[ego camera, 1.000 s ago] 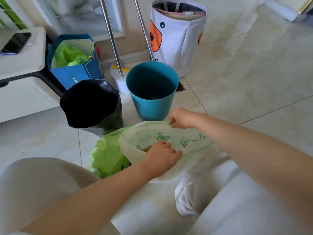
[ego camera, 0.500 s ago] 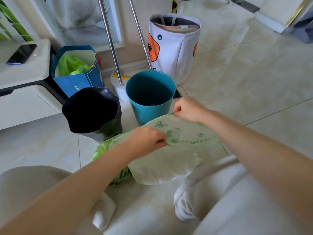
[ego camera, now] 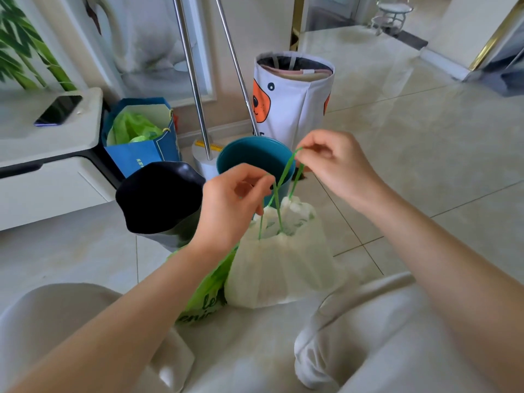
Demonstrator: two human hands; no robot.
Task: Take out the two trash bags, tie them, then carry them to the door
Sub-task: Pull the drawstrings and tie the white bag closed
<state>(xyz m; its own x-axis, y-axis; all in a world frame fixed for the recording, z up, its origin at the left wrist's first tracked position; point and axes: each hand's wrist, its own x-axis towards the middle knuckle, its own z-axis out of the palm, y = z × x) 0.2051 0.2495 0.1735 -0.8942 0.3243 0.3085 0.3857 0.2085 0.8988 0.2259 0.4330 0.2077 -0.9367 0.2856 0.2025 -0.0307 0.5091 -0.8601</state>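
A pale white trash bag (ego camera: 280, 268) sits on the floor between my knees, its mouth gathered shut by a green drawstring (ego camera: 283, 182). My left hand (ego camera: 232, 205) pinches one loop of the string above the bag. My right hand (ego camera: 337, 163) pinches the other loop, higher and to the right. A bright green bag (ego camera: 207, 293) with lettering lies against the white bag's left side, partly hidden by my left arm. An open black bag (ego camera: 161, 194) stands behind my left hand.
An empty teal bin (ego camera: 249, 154) stands just behind my hands. Behind it are two metal poles (ego camera: 195, 92), a white fabric basket (ego camera: 292, 97) and a blue paper bag (ego camera: 141, 137). A low white table (ego camera: 48, 137) with a phone is at left. Tiled floor extends right.
My hands rose from the bag's open rim and pulled the drawstring out, so the white bag's mouth is now cinched closed. The camera view tilted upward.
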